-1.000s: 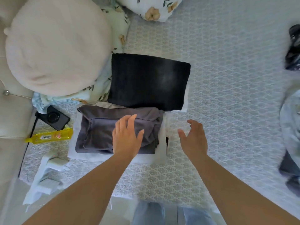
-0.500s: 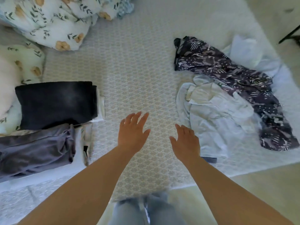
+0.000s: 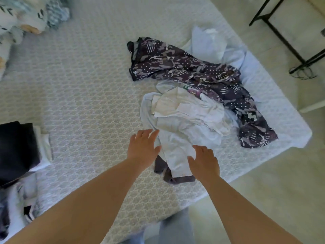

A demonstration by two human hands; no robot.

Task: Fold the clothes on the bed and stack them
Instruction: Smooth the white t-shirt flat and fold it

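Over the bed (image 3: 88,88) corner | our left hand (image 3: 142,148) and right hand (image 3: 204,162) hover released, holding nothing | pale garment (image 3: 181,131) lies crumpled just ahead between them, patterned garment (image 3: 193,67) beyond | step: reaching for next item | next: pinch 2 edges, spread flat.

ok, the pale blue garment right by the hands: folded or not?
Not folded. The pale blue garment lies crumpled and creased in the loose pile, partly overlapping the patterned purple garment.
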